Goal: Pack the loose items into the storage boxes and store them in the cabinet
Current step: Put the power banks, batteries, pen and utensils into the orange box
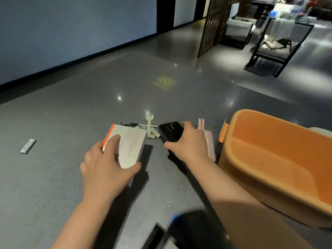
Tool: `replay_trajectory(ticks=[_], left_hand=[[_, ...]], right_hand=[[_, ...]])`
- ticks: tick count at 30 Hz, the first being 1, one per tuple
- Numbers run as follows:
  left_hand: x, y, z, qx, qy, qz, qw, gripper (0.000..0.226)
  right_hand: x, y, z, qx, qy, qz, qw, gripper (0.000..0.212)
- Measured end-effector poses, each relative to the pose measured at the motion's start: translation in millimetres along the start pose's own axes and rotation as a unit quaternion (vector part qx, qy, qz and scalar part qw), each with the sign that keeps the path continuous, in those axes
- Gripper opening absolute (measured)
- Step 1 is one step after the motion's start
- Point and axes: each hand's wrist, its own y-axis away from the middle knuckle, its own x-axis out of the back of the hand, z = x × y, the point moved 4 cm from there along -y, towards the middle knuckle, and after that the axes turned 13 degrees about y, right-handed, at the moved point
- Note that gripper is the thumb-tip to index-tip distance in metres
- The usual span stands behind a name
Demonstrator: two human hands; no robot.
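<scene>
The right hand [186, 141] has its grip clamped on a black phone [170, 132], thumb on the near edge and fingers over the far edge, the phone's long axis running away from the person and slightly left. The orange box [269, 159] stands open just to the right of that hand, so the nearer route for the phone is a short swing rightward over the box's left wall, and the right hand is plainly the closer of the two. Between hand and box lies a pink case [209, 141], partly under the wrist, touching or nearly touching the box's side handle; I judge it low enough not to block the lift. The left hand [107, 166] is spread flat on a booklet [129, 144] with an orange spine, fingers apart, thumb hooked at its near corner, pressing rather than gripping. Beyond the booklet lie a pen [133, 124], a pale fork [149, 124] and some small batteries [154, 134], all on the floor [71, 114]. A wrapped stick [27, 146] lies well apart to the left
</scene>
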Motion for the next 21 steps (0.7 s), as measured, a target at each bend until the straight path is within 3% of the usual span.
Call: replay_trajectory(ticks=[5, 8, 12, 16, 21], left_hand=[[23, -30, 80, -0.083, 0.076, 0.014, 0.994, 0.088], [6, -29, 153, -0.157, 0.130, -0.027, 0.979, 0.091], [-50, -8, 240, -0.256, 0.165, -0.178, 0.936, 0.092], [-108, 5, 290, -0.307, 0.115, -0.305, 0.894, 0.093], [-178, 22, 314, -0.355, -0.019, -0.507, 0.785, 0.103]], right_hand=[[95, 44, 12, 0.045, -0.043, 0.127, 0.990, 0.087], [154, 61, 59, 0.003, -0.035, 0.182, 0.983, 0.090], [202, 86, 153, -0.116, -0.028, 0.203, 0.972, 0.078], [211, 115, 227, -0.214, -0.033, 0.207, 0.954, 0.068], [204, 121, 267, -0.252, -0.036, 0.214, 0.943, 0.065]])
